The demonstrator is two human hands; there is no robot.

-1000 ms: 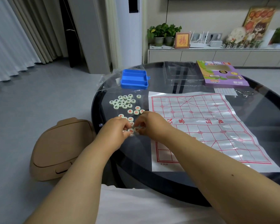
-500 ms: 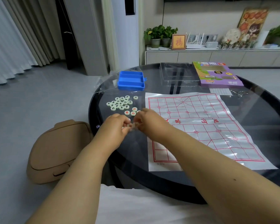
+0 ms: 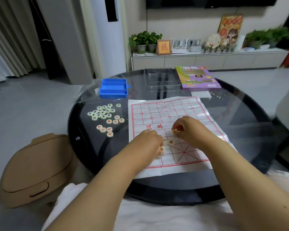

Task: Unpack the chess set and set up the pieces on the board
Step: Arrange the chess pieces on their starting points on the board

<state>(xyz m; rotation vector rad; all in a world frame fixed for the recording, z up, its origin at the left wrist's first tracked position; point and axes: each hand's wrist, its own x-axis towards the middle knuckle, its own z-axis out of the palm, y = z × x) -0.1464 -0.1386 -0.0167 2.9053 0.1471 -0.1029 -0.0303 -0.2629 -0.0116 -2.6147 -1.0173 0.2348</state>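
A white paper board (image 3: 170, 112) with a red grid lies on the round dark glass table (image 3: 250, 130). My left hand (image 3: 148, 142) is over the board's near left part and pinches red-marked pieces (image 3: 162, 149) at its fingertips. My right hand (image 3: 188, 129) hovers further right and pinches one pale piece (image 3: 174, 130). Two small pieces (image 3: 169, 141) lie on the board between the hands. Left of the board sit a cluster of black-marked discs (image 3: 101, 112) and several loose red-marked discs (image 3: 109, 126).
A blue plastic tray (image 3: 113, 88) stands behind the loose discs. A clear plastic insert (image 3: 162, 80) and the purple game box (image 3: 197, 77) lie at the table's far side, with a metal ring puzzle (image 3: 218, 95). A tan stool (image 3: 35, 169) stands on the floor, left.
Both hands have moved right from the loose discs beside the board to over the board's near part, carrying red pieces. The camera view has shifted with them.
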